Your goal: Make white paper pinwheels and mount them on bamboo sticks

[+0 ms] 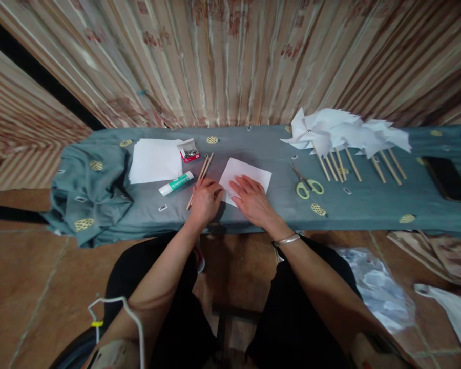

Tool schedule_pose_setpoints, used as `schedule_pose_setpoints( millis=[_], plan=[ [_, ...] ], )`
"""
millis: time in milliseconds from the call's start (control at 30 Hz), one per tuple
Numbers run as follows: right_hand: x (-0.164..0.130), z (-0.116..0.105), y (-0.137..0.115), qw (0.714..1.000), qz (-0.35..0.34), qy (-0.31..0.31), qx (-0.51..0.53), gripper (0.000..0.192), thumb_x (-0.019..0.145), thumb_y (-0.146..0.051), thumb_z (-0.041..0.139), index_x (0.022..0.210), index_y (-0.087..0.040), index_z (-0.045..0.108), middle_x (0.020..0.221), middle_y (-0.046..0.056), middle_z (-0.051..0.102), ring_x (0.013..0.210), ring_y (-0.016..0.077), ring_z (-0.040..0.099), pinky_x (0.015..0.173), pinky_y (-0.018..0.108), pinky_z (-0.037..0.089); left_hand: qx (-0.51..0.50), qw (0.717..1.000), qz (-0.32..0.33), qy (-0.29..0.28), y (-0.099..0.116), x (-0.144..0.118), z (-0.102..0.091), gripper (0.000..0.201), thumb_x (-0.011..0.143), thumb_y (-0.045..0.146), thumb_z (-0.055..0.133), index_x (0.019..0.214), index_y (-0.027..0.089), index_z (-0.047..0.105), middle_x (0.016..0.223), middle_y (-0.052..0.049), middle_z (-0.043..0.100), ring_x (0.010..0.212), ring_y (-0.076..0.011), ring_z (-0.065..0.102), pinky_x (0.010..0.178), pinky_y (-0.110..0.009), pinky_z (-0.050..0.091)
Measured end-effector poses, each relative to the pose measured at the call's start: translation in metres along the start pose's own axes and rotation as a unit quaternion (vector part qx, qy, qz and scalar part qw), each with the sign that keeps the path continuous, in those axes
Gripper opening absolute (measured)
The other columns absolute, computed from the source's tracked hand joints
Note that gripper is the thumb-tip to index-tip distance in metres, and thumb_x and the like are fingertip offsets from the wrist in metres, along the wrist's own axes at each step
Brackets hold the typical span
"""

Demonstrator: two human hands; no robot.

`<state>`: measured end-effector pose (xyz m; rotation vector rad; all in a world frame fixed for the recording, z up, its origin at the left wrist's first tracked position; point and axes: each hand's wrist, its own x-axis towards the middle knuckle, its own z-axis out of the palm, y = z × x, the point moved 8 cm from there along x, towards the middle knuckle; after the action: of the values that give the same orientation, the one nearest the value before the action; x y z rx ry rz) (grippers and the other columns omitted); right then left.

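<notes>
A white square sheet of paper (253,171) lies turned at an angle on the cloth in front of me. My right hand (252,201) rests on it with fingers stretched out flat. At the sheet's left corner, my left hand (205,201) is closed in a pinch, thumb and forefinger at the paper's edge. Thin wooden sticks (206,166) lie just beyond and partly under the left hand. Left of them is a glue stick (175,183) with a green label. Green-handled scissors (307,185) lie open to the right of the sheet.
A stack of white paper (156,160) and a red box of metal pins (190,152) sit at left. Several paper pinwheels (346,133) on sticks lie at back right, near a dark phone (448,178). A grey-green cloth (253,224) covers the bench; a curtain (230,66) hangs behind.
</notes>
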<state>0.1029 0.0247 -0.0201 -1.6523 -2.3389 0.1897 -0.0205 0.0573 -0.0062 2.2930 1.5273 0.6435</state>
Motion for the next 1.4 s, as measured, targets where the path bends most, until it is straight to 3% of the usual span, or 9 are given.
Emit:
schedule_pose_setpoints(
  millis=[300,1400],
  plan=[
    [-0.001,0.000,-0.001,1.000,-0.005,0.004,-0.002,0.048,0.098,-0.031,0.041,0.143,-0.015,0.046,0.153,0.013,0.043,0.141,0.0322,0.033,0.112,0.049,0.030,-0.008,0.993,-0.081,0.085,0.001,0.003,0.005,0.009,0.083,0.021,0.059,0.082,0.020,0.067,0.097,-0.010,0.063,0.103,-0.0304,0.052,0.094,-0.048,0.043],
    [-0.002,0.000,0.001,1.000,-0.003,0.004,0.012,0.049,0.098,-0.031,0.042,0.144,-0.015,0.046,0.153,0.013,0.043,0.142,0.0320,0.033,0.112,0.050,0.031,-0.086,0.991,-0.076,0.069,-0.020,-0.001,0.009,0.047,0.064,-0.007,0.041,0.093,0.018,0.068,0.105,-0.009,0.065,0.107,-0.0252,0.055,0.101,-0.041,0.043]
  ],
)
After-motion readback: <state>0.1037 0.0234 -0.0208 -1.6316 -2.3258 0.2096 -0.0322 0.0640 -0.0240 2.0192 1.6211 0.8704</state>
